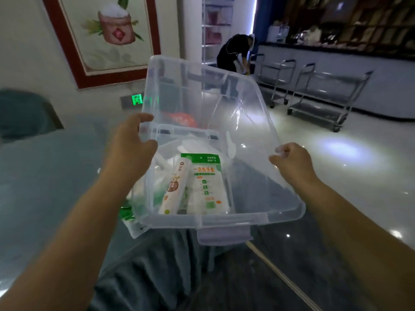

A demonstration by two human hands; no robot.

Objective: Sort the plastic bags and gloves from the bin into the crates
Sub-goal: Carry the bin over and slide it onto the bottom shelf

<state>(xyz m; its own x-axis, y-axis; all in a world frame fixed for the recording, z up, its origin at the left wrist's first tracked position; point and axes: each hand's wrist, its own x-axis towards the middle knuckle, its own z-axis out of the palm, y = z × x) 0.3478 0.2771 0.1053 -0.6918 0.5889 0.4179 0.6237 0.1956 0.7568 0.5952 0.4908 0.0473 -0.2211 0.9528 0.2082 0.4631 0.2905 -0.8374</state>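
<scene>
The room is dim and bluish, with soft blur overall. A bright vertical light strip (255, 16) glows far beyond the clear lid (215, 140), and white glare patches spread on the glossy floor (341, 151) right of the lid. Reflections streak the lid (contents beneath look hazy). Straight lines bow toward the frame edges.

Left arm: I see my bare forearm reaching forward from the lower left.
Left hand (132, 140): raised, back toward me, fingers (143, 118) curled over the clear lid's (202, 97) left edge, thumb pressing below.
Right arm: bare forearm extends from the lower right, angled inward.
Right hand (292, 161): fingers closed, pinching the lid's right edge, knuckles up.
</scene>
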